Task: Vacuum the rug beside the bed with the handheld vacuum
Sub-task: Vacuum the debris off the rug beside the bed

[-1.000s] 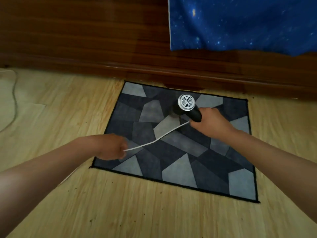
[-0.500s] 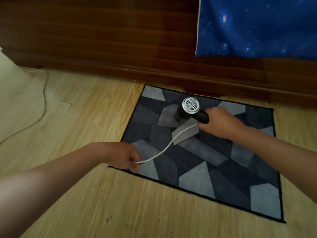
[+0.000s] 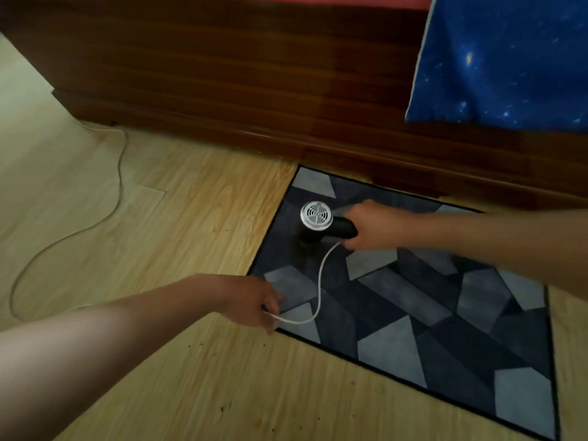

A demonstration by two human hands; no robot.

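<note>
A grey and black patchwork rug (image 3: 413, 300) lies on the wood floor against the bed's base. The black handheld vacuum (image 3: 321, 224), with a round silver grille on top, stands nozzle-down on the rug's far left corner. My right hand (image 3: 372, 227) grips its handle. A white cord (image 3: 319, 281) runs from the handle in a loop down to my left hand (image 3: 254, 300), which pinches it at the rug's near left edge.
The dark wooden bed frame (image 3: 254, 90) borders the rug at the back. A blue starry sheet (image 3: 502, 58) hangs over it at the upper right. More white cable (image 3: 117, 173) snakes over the floor on the left. Dark crumbs (image 3: 222, 409) dot the floorboards near me.
The vacuum has moved left across the rug toward its far left corner, and the view has swung left. The cord between my hands has gone slack into a loop.
</note>
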